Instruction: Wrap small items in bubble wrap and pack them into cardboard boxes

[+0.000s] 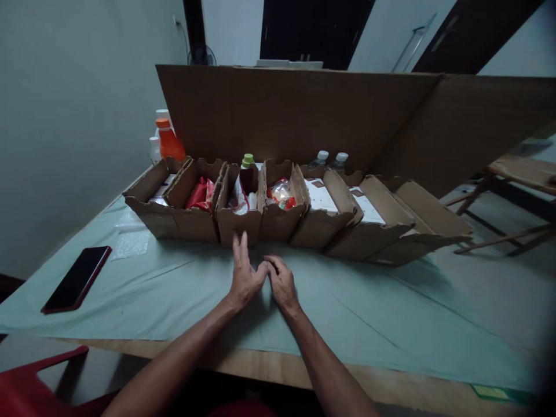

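Resting both hands empty on tabletop (182, 289), left hand (243, 277) flat, right hand (281, 284) loosely curled, just before cardboard boxes (243, 217); boxes already filled, nothing grasped yet.

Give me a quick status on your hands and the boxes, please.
Left hand open, flat on the cloth, holding nothing. Right hand curled beside it, holding nothing. Row of cardboard boxes just ahead, untouched. Phone off to the left.
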The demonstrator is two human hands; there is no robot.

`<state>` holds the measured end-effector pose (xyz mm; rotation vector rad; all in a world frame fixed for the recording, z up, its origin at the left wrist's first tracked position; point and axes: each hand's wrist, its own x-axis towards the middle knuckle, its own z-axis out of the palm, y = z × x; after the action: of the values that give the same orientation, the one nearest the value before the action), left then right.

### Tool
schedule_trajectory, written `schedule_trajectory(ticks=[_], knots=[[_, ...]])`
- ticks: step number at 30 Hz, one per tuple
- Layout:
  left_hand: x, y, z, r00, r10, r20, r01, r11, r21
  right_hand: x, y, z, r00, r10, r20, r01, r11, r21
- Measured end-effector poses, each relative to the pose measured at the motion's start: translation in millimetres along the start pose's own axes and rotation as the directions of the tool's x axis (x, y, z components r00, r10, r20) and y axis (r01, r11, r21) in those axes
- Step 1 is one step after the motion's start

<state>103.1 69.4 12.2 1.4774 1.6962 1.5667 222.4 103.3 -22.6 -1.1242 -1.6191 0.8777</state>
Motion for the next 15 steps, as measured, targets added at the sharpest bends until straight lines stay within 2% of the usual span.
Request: schedule_trajectory(ticks=[2,5,7,10,12,15], knots=[[1.3,-4.9,-9.4,1.000,0.006,0.015,-0.007,1.000,0.023,-1.1,-8.2,-1.7,1.000,-0.014,0.004,0.014,1.000,-0.003],[-26.2,-14.2,-41.7,0.996,-0.016,0.082,0.012,0.999,0.047,1.6,-36.5,0.1,0.995,-0.095,0.042,0.096,0.995,-0.017],[-54.5,-21.4,-66.6,0.993,-0.072,0.098,0.064,0.995,0.075,8.1,-66.9,10.7,0.971,-0.198,0.136,0.205,0.978,-0.036],[-88.5,-29.7,-98.2,0.987,-0.161,0.025,0.157,0.981,0.112,29.9,-119.3,45.8,0.887,-0.286,0.362,0.339,0.936,-0.093],[-97.8,-31.7,-115.0,0.982,-0.184,-0.034,0.187,0.975,0.118,52.9,-148.4,76.6,0.855,-0.223,0.467,0.357,0.908,-0.220],[-95.0,-29.5,-139.3,0.979,-0.177,-0.102,0.190,0.973,0.130,87.2,-173.4,115.4,0.889,-0.063,0.454,0.297,0.834,-0.465]])
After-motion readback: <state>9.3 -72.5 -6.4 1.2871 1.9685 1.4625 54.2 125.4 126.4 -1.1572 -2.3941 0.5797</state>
